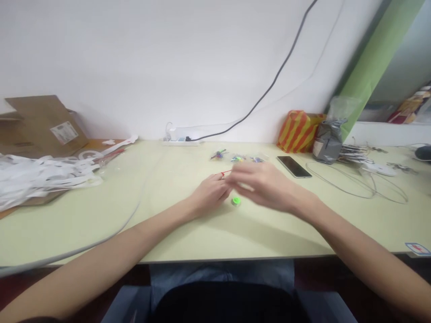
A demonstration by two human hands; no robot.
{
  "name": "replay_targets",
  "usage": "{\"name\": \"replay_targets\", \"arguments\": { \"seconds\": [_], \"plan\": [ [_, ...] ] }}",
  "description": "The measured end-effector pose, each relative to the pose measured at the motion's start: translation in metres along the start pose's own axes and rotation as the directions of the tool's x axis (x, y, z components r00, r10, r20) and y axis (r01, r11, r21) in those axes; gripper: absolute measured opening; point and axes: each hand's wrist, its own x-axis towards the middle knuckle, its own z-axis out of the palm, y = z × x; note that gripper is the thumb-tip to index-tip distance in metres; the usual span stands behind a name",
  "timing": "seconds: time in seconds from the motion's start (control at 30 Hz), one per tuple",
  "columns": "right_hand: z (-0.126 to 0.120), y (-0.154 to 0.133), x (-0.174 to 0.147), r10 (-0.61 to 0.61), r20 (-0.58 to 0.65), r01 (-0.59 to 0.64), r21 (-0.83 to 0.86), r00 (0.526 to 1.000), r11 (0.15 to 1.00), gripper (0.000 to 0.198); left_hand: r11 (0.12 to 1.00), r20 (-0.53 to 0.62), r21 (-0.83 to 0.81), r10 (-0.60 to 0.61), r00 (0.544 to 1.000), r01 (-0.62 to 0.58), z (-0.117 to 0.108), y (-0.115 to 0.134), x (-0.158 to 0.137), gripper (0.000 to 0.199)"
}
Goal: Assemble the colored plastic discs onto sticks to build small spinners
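Observation:
Over the middle of the table, my left hand point(213, 192) rests low with its fingers closed around a thin red string point(226, 172). The string runs from the left fingertips toward my right hand point(264, 183), which is raised slightly and blurred by motion. Its fingers are curled in a pinch where the string meets them; the exact grip is hard to see. A small bright green round piece point(236, 201) lies on the table just below the gap between both hands. Behind the hands are several small colourful pieces, some in clear plastic, such as a multicoloured bundle point(218, 154).
A black phone point(294, 167) lies right of my hands, near a striped bag point(296, 132), a grey pouch point(328, 141) and a loose thin cable point(357, 195). At left are white strips point(43, 177) and a cardboard box point(43, 125). A power strip point(180, 141) sits by the wall.

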Motion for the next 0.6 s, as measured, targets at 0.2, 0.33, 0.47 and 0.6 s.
{"name": "replay_targets", "arguments": {
  "seconds": [0.2,0.33,0.47,0.6],
  "plan": [
    [0.023,0.079,-0.025,0.373,0.031,-0.368,0.257,0.927,0.894,0.033,0.970,0.096,0.219,0.088,0.991,-0.108,-0.002,-0.005,0.002,0.032],
    [0.032,0.080,-0.031,0.410,0.064,-0.414,0.214,0.910,0.885,0.041,0.977,0.073,0.176,0.109,0.991,-0.120,-0.002,-0.007,0.002,0.032],
    [0.040,0.072,-0.025,0.388,0.108,-0.401,0.173,0.915,0.899,0.042,0.979,0.057,0.149,0.131,0.990,-0.138,-0.006,-0.007,0.001,0.031],
    [0.049,0.071,-0.025,0.341,0.206,-0.386,0.245,0.917,0.889,0.042,0.971,0.060,0.187,0.143,0.988,-0.152,-0.009,-0.007,0.000,0.031]
  ]
}}
